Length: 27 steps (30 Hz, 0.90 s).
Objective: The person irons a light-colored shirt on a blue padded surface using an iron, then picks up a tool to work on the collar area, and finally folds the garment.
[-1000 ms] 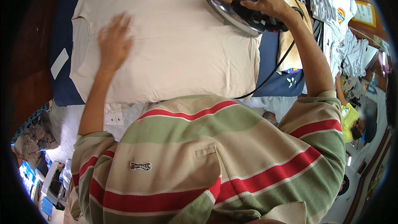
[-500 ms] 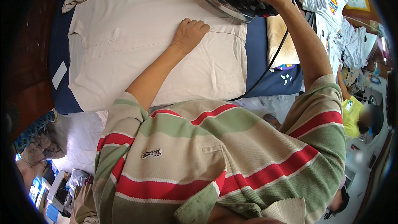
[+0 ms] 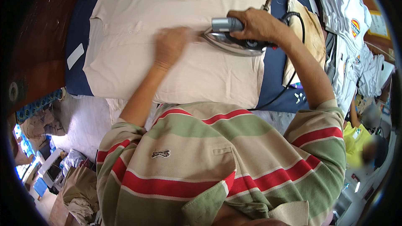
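I've got the iron (image 3: 245, 49) over the beige shirt (image 3: 201, 75), right grip (image 3: 261, 24) closed round its handle (image 3: 226, 24). Left grip (image 3: 171, 47) blurred at the shirt, left of the iron's tip; can't tell how open. Since half a second ago: iron nearer the striped top (image 3: 197, 159), left grip farther left. Blue-covered bench (image 3: 76, 73), white clothes (image 3: 341, 10) at right.

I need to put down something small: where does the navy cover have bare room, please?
Navy cover shows bare between beige garment and tan cloth, above the cord, and at left, below the white card. Crowded: around the iron in the right hand, and far right, with white shirts.
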### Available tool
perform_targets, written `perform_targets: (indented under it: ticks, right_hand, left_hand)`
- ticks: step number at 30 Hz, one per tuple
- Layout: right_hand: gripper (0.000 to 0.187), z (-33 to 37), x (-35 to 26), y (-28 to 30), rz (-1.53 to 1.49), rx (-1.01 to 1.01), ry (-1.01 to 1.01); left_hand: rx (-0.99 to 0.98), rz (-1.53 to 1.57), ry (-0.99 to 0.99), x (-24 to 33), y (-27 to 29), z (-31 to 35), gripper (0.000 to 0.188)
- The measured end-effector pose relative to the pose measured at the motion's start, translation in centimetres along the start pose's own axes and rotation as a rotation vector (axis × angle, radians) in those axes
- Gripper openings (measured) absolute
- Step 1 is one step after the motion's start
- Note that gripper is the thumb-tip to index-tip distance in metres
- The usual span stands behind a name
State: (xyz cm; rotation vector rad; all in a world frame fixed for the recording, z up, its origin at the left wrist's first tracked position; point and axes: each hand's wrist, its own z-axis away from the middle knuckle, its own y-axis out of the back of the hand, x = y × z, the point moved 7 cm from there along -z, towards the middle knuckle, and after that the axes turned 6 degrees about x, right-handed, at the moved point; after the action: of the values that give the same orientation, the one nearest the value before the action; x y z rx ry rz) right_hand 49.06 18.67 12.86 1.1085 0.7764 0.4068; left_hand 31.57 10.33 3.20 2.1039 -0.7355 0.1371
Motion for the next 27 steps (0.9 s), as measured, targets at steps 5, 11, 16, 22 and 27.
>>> perform_targets:
  ticks: [5,11,16,22,27]
  right_hand:
    - [0.035,0.9,0.8,-1.3,0.004,0.062,-0.112]
    - [0.038,0.5,-1.2,-1.9,-0.013,0.057,-0.073]
    - [0.036,-4.8,-6.4,-2.4,-0.016,0.114,-0.011]
    - [0.033,-11.5,-11.5,-3.0,-0.064,0.09,0.078]
    - [0.036,-7.5,-11.6,-3.6,-0.042,-0.068,0.158]
  left_hand:
    - [-0.347,-0.645,0.526,-18.4,6.6,5.8,0.05]
    - [-0.294,-0.531,0.55,-18.7,6.9,5.7,0.056]
    - [-0.177,-0.422,0.58,-18.9,7.5,5.8,0.061]
    - [-0.296,-0.515,0.592,-18.9,7.2,5.3,0.058]
    - [-0.293,-0.539,0.567,-18.7,7.4,5.5,0.058]
